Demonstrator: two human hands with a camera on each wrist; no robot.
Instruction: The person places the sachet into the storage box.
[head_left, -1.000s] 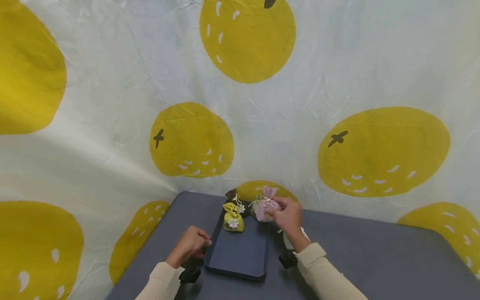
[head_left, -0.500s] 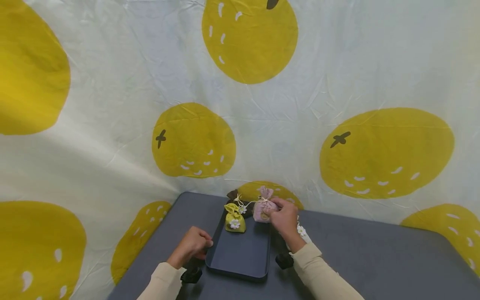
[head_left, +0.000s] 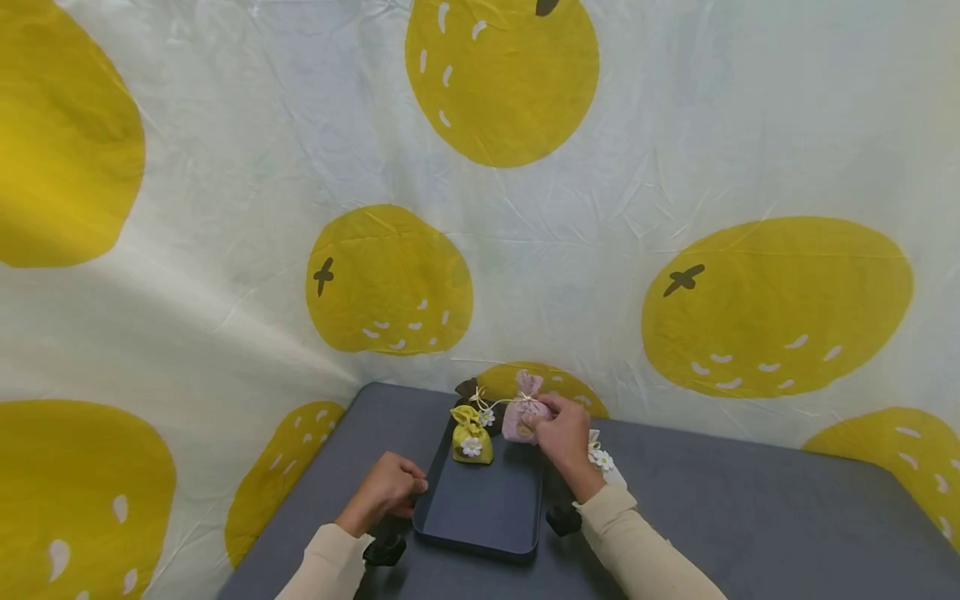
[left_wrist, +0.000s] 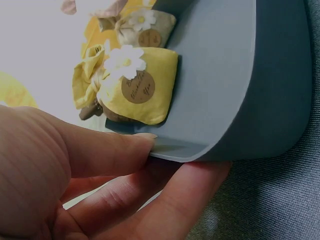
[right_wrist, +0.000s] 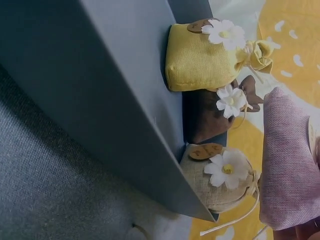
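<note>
My right hand holds a pink drawstring pouch by its side, upright over the far right corner of a dark grey tray. My left hand pinches the tray's left rim, thumb on the inner side and fingers beneath outside. Within the tray stand a yellow pouch with a white flower and, behind it, a dark brown pouch. A beige pouch stands in the far right corner, seen in both wrist views; the pink one hides it in the head view.
To the right of the tray, partly behind my right wrist, is a white pouch with flowers. The dark grey table reaches back to a hanging cloth printed with yellow fruit. Black wrist devices sit under both wrists.
The pink pouch has moved left and its labelled face has turned forward. The beige pouch beside it has gone out of sight behind it. My left hand stays at the tray rim.
</note>
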